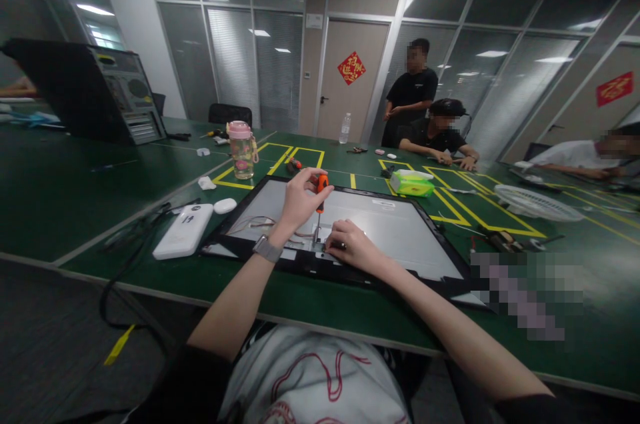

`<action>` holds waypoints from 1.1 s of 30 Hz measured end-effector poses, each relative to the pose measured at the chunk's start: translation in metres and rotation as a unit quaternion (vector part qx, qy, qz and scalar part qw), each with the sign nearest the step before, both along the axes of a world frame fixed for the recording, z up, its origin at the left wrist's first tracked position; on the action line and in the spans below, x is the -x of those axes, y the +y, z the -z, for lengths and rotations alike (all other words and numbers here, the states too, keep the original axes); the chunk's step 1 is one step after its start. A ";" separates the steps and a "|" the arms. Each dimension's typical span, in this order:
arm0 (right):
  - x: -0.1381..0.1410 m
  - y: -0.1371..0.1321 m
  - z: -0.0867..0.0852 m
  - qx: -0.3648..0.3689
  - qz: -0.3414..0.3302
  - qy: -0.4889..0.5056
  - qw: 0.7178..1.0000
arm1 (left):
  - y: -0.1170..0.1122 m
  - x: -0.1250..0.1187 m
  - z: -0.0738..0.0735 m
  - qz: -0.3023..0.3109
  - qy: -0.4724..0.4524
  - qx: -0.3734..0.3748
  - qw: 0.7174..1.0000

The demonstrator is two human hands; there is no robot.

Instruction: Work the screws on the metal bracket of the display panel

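A flat monitor panel [400,227] with a black frame and silver back lies on the green table in front of me. My left hand [303,201], with a watch at the wrist, is closed on the orange-and-black handle of a screwdriver [323,183]. The shaft points down, almost upright, at the small metal bracket area near the panel's front middle. Close beside the tip, my right hand [354,245] rests on the panel with curled fingers and a ring. Whatever its fingertips hold is hidden. Thin cables [260,221] lie left of the screwdriver.
Left of the panel are a white power bank [185,231], a white case [225,205] and a pink-lidded bottle [241,151]. A green tissue pack [413,183] and a white fan grille [537,203] lie beyond, right. A computer tower [90,91] stands far left. Other people are across the table.
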State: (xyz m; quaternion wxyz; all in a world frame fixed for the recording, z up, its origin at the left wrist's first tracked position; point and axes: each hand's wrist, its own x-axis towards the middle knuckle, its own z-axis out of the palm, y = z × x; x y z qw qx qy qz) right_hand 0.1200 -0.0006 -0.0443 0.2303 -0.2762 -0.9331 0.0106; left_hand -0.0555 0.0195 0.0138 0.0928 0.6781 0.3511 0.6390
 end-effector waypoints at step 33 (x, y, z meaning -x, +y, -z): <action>-0.087 0.012 0.005 0.277 0.109 0.089 0.950 | -0.017 -0.006 -0.007 0.253 0.042 0.145 0.956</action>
